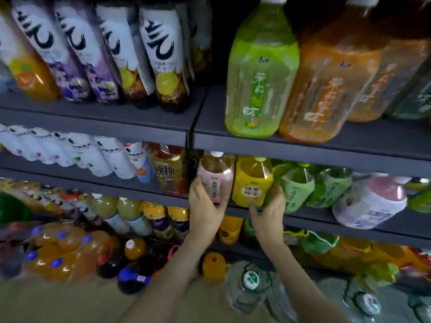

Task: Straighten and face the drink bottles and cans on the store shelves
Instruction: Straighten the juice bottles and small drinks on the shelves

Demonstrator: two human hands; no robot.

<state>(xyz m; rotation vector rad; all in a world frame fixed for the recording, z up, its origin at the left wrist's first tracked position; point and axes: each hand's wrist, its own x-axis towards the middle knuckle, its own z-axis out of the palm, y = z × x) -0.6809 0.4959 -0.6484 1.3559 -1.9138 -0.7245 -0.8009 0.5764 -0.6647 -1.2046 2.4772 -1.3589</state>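
On the middle shelf (326, 220) stands a pink-labelled tea bottle (215, 177) with a white cap. My left hand (205, 210) grips its lower part from the front and left. Beside it on the right stands a yellow-labelled bottle (253, 180). My right hand (268, 215) holds the base of that yellow bottle, thumb in front and fingers reaching up its right side. Green-labelled bottles (296, 190) follow to the right, then a large pale pink-topped bottle (368, 201) that leans.
The shelf above carries big green (258, 73) and orange (326, 82) tea bottles and a row of tall white-labelled bottles (98, 50). White bottles (77, 152) fill the middle shelf's left. Orange and dark soda bottles (70, 252) and water jugs (251, 283) crowd the bottom.
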